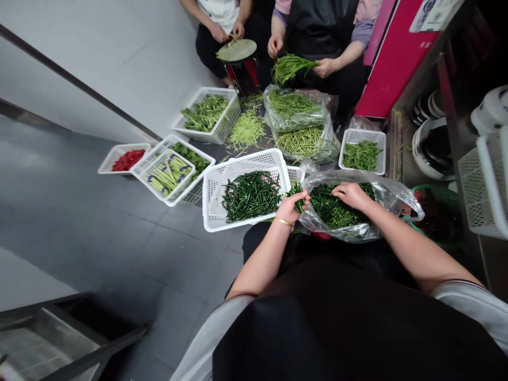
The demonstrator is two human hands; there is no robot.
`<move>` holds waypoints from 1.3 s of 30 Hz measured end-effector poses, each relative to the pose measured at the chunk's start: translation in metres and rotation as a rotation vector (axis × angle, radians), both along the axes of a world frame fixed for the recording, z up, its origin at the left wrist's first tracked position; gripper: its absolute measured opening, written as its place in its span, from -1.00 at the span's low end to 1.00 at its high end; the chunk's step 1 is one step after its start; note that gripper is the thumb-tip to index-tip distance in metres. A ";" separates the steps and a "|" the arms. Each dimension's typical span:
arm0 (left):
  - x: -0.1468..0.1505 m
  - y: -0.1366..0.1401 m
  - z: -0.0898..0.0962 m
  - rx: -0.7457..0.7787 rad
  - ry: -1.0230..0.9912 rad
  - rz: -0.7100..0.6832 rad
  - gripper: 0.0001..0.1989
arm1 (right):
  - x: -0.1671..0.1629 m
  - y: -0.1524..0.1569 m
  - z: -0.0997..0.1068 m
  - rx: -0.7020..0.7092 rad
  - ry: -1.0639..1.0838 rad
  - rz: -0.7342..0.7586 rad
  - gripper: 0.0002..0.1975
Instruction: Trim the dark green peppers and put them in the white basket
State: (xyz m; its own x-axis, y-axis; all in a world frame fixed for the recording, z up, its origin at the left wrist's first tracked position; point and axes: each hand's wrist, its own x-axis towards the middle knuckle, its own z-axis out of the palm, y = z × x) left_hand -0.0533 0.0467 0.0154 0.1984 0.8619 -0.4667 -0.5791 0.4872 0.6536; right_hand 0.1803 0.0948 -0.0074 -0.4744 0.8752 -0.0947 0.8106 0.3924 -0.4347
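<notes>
At my far left, a shallow white plastic tray [105, 164] holds red cut pieces [127, 160]. Beside it is a white perforated plastic basket [194, 183] with green leaves [194, 155], and in it sits a smaller white plastic basket [182, 184] with pale green stems tied by purple bands [169, 174]. Then comes a large white rectangular perforated basket [212, 203], with a loose heap of thin dark green stems [250, 196] lying inside. Just at its right end is my left hand [292, 205]; this grip is closed around a small bunch of similar dark green stems [295, 190] (a thin gold-coloured bangle [283, 221] is on the wrist). To the right of it lies a clear plastic bag [391, 190] with wide mouth, containing many more dark green stems. My right hand [353, 194] is over this bag, partly curled, its tips at the stems; whether this grip pinches some of them, I cannot tell. Beyond the bag, a small square white plastic basket [363, 135] holds leafy green pieces [361, 155].
</notes>
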 end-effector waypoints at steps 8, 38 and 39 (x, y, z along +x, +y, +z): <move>0.053 0.010 0.002 0.238 0.167 -0.133 -0.71 | 0.065 -0.020 0.042 -0.384 0.326 -0.121 -0.69; 0.072 -0.013 -0.010 0.242 0.028 -0.215 -0.45 | 0.005 -0.055 0.028 -0.473 0.990 -0.475 -0.58; 0.071 -0.014 -0.009 0.247 0.029 -0.221 -0.45 | 0.006 -0.056 0.029 -0.502 1.021 -0.470 -0.57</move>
